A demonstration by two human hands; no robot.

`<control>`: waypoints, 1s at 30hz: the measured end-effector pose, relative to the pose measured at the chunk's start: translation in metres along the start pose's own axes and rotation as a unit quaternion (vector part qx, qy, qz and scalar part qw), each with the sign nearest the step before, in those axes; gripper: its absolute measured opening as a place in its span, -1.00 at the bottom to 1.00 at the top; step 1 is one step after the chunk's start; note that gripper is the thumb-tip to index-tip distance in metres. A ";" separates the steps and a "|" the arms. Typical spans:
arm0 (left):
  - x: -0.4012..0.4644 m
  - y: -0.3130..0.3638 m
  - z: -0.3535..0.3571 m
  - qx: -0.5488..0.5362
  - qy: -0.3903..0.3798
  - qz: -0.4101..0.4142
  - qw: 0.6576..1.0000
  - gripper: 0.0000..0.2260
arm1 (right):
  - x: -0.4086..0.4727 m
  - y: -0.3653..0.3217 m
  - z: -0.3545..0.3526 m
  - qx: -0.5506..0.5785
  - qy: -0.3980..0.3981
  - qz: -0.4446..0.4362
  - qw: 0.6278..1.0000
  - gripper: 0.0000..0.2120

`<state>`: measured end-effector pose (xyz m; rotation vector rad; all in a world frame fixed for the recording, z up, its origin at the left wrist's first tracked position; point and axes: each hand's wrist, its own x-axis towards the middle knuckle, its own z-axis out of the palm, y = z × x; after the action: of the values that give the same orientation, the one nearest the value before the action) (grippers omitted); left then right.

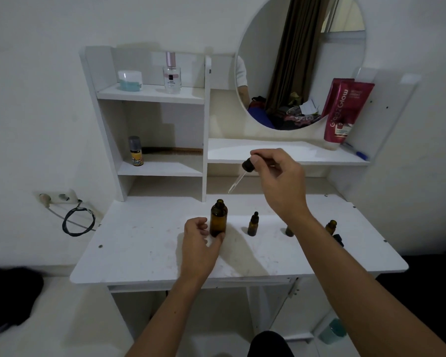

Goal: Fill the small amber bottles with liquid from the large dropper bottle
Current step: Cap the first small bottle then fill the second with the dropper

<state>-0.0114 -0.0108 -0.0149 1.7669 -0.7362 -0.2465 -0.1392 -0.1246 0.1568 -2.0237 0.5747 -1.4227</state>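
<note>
Head view. The large bottle stood uncapped near the middle of the white table, its mouth open. The left hand steadied it from the near left, thumb and fingers curled loosely about its base and touching the glass; whether they gripped firmly could not be told. The right hand was raised above the table, farther back and to the right of the large bottle, its thumb and forefinger pinched on the black bulb of the dropper. The glass tube slanted down and to the left, its tip in the air above and just right of the open mouth, touching nothing. Whether the tube held liquid could not be made out.

Three small bottles stood in a row to the right. The nearest small bottle kept its black dropper cap on. The middle one was mostly hidden behind the right forearm. The far-right one stood open, with a dark cap lying just beside it on the near side. Fill levels could not be read through the dark glass.

Judged progress: early. One small bottle appeared ready to receive liquid, one remained closed, and none was visibly filled; carrying the dropper rightward to the open bottle seemed the step in hand.
</note>
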 end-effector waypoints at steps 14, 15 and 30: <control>-0.054 0.045 0.098 -0.028 -0.136 0.073 0.988 -0.72 | -0.031 0.063 -0.129 -0.082 0.070 0.080 0.991 -0.87; -0.055 0.049 0.106 -0.023 -0.145 0.074 0.986 -0.70 | -0.034 0.069 -0.135 -0.089 0.073 0.090 0.989 -0.88; -0.026 0.068 0.163 0.037 -0.137 0.090 0.986 -0.62 | -0.046 0.106 -0.125 -0.049 0.049 0.116 0.991 -0.92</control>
<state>-0.1398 -0.1344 -0.0110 1.7421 -1.1099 -0.3485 -0.2734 -0.2001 0.0839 -1.8966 0.9070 -1.3825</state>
